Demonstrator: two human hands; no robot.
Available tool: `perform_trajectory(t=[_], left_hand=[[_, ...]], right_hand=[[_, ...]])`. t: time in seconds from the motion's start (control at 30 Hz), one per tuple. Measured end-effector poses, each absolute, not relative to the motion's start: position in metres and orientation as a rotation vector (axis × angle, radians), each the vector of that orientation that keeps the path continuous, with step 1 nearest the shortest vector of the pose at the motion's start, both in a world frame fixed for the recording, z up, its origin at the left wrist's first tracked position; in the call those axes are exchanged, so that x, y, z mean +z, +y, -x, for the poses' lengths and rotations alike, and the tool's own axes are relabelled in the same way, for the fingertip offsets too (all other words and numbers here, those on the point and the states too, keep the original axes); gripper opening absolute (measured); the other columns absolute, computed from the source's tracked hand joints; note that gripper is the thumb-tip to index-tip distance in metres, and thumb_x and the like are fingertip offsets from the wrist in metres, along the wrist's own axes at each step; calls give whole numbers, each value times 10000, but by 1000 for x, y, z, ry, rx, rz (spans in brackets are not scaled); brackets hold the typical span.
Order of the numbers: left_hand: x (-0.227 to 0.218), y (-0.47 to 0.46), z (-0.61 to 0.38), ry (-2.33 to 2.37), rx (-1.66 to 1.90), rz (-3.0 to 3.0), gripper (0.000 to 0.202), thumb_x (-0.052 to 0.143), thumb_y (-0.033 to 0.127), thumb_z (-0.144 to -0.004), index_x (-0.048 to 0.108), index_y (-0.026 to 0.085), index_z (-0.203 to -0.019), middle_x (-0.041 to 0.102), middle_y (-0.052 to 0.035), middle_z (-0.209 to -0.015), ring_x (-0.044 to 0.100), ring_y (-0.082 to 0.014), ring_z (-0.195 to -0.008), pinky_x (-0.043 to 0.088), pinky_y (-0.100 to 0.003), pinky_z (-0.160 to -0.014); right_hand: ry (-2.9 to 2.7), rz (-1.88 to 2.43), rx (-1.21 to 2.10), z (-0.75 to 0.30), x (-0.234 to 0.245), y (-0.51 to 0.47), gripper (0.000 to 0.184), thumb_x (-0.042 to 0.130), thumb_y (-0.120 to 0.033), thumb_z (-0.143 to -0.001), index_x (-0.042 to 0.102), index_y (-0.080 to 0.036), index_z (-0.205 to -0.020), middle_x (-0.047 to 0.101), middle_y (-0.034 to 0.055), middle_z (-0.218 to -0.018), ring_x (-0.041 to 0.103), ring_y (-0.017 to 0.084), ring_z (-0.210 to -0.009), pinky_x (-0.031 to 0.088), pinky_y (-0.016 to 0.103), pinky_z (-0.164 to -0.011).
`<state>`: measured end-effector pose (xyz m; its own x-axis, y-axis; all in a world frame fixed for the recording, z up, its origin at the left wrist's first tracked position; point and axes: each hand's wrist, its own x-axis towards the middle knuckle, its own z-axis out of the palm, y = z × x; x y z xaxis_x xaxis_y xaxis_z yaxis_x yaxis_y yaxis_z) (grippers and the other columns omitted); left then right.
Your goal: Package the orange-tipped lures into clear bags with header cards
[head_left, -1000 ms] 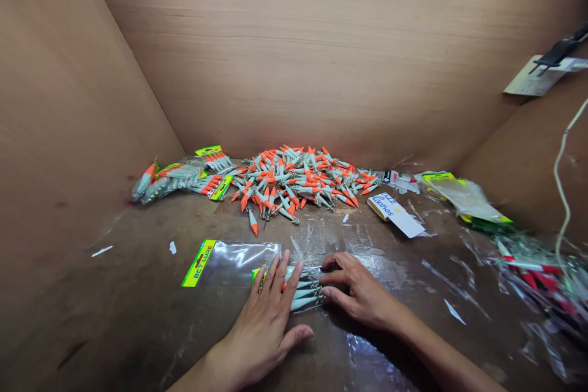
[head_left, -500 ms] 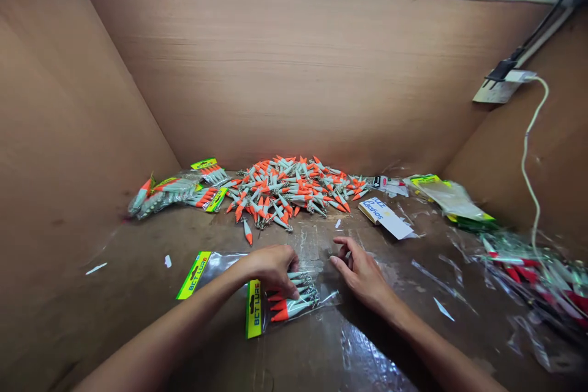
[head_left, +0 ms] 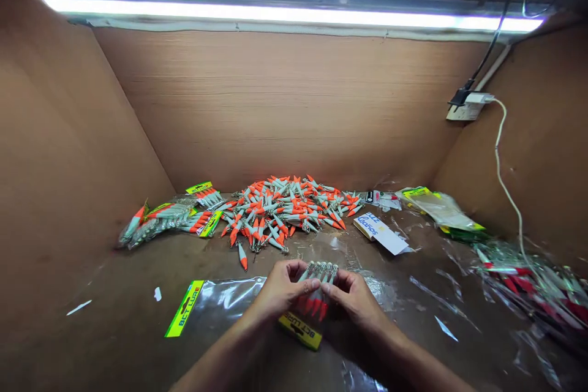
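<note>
Both hands hold up a clear packet of orange-and-grey lures [head_left: 316,294] above the table, its yellow label [head_left: 299,331] hanging at the bottom and the hooks at the top. My left hand [head_left: 280,288] pinches the packet's left side. My right hand [head_left: 351,294] pinches its right side. An empty clear bag with a yellow label [head_left: 211,306] lies flat just left of my left hand. A big heap of loose orange-and-grey lures [head_left: 285,211] lies at the back of the table.
Filled lure packets [head_left: 169,215] lie at the back left. A white card [head_left: 381,234], flat bags [head_left: 436,207] and red lures in plastic [head_left: 528,285] lie to the right. Brown walls enclose the table; a white cable [head_left: 505,187] hangs from a socket [head_left: 466,109].
The packet lay flat under my hands; my left hand gripped it, and now both hands have lifted it upright off the table. The view has tilted upward, showing the strip light.
</note>
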<state>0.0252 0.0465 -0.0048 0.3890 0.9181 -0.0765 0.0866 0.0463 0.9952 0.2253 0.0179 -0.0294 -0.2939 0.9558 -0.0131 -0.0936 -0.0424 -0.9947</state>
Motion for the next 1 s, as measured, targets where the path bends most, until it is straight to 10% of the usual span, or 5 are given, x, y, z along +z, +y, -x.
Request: perform_trajectory(t=[1.0], left_hand=[[-30,22,-41,894,1025,-1002,399,860,391,-692,726,105,-937,737,-86,-850,689,-243,-807,534,-319,-751]], right_hand=[[-1404,1126,1378,-227,-34,16,268,683,-424,-834,693,-156,-834,683,21,-778,605,175,-713,452,262,-652]])
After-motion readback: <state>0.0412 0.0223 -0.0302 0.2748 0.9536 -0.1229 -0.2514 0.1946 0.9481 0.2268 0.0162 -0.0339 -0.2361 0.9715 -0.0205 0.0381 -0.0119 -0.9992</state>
